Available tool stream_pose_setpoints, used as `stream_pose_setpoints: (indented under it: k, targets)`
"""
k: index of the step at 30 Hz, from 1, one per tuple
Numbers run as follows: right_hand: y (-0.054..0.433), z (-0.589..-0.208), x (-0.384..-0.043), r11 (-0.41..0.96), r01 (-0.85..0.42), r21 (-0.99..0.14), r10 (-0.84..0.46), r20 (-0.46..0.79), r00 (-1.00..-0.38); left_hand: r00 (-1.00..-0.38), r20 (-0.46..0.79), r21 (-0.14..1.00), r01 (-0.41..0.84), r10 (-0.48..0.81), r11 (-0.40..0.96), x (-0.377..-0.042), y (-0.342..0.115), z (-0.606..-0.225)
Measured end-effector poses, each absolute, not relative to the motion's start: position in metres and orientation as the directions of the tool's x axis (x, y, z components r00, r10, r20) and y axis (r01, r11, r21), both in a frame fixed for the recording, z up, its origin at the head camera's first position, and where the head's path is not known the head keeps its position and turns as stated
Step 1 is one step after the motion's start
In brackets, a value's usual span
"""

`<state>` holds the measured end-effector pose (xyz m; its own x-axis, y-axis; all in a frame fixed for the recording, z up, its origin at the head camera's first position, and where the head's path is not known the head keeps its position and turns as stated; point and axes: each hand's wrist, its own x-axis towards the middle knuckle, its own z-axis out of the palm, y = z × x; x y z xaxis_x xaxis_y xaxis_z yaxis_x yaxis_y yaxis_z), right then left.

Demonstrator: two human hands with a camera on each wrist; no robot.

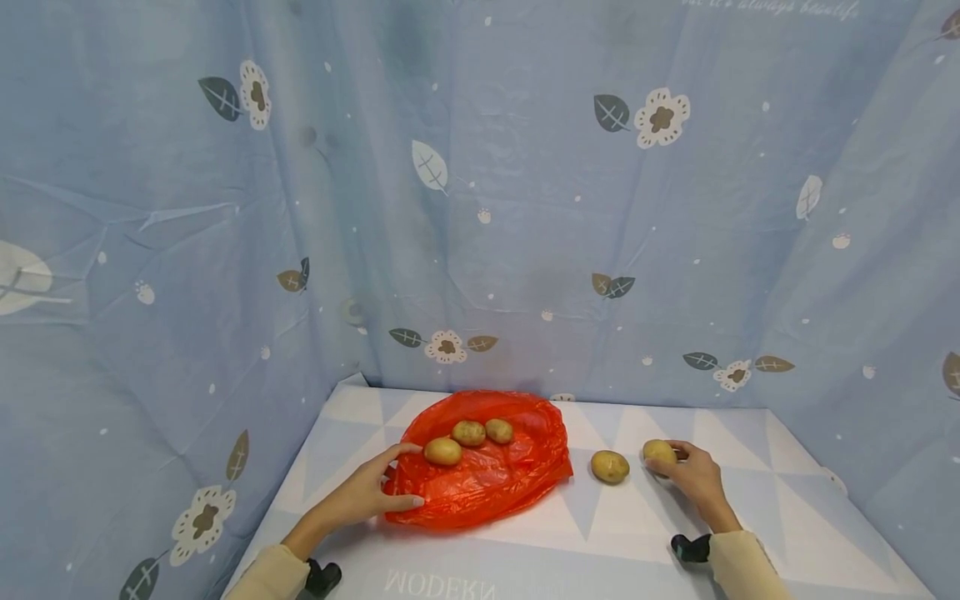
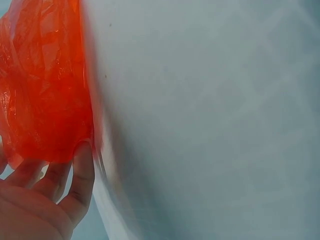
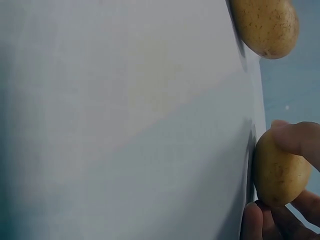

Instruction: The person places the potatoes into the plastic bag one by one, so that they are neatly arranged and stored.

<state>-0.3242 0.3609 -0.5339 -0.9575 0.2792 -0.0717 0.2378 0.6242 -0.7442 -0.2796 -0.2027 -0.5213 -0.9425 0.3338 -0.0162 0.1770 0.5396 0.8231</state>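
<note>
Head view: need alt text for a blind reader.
A person's right grip holds a potato at a table, a second potato nearby. The left grip touches a red plastic bag with three potatoes in or on it.

Soft light glints on the red bag (image 1: 491, 483); wrist views dimmer.

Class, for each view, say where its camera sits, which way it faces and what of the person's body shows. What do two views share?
Head: on the head, facing forward and down over the red bag, tabletop and patterned backdrop; left hand, right hand and sleeves show.
Left wrist: on that wrist, facing the red bag and tabletop; the left hand partly shows.
Right wrist: on that wrist, facing the tabletop, held potato and loose potato; the right hand partly shows.
Shared: head and right wrist both show these two potatoes.
</note>
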Motion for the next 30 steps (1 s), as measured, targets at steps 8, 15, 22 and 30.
stream_pose_setpoints:
  k: [8,15,22,30]
  targets:
    - [0.362,-0.531,-0.321,0.633,0.237,-0.737,0.289,-0.06,-0.956,-0.943,-0.02,0.823,0.172,0.331,0.541,-0.281,-0.201,-0.521]
    - [0.36,-0.525,-0.316,0.647,0.213,-0.732,0.283,-0.029,-0.959,-0.944,-0.016,0.819,0.177,0.33,0.546,-0.28,-0.203,-0.521]
    - [0.356,-0.517,-0.311,0.663,0.139,-0.735,0.247,0.039,-0.968,-0.946,-0.021,0.818,0.169,0.322,0.55,-0.278,-0.203,-0.521]
    - [0.348,-0.511,-0.308,0.655,0.079,-0.751,0.212,0.082,-0.974,-0.946,-0.02,0.824,0.168,0.325,0.542,-0.278,-0.203,-0.52]
